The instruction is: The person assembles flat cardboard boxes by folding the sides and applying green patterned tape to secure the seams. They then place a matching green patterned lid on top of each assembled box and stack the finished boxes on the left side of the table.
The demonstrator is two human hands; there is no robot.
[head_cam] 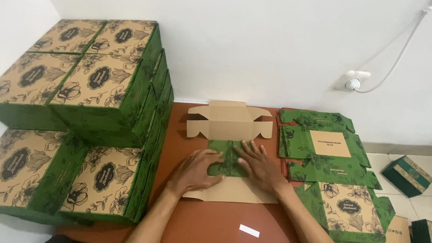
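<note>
both hands, the left hand [197, 168] and right hand [260, 166], are pressing flat and open on a folded cardboard box blank [227, 154] lying on the worktop [206, 230], gripping nothing.

Six folded green boxes [77, 125] show in the stack, one half-folded box [228, 133] lies under two hands, and one white slip [249, 231] lies on the table.

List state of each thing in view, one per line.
Left hand: flat, pressing the box blank.
Right hand: flat, pressing the same blank.
Box blank: unfolded, partly creased, on the table.
Stacked boxes: assembled, closed.
Flat blanks: unfolded, piled.
Paper strip: lying loose.
</note>
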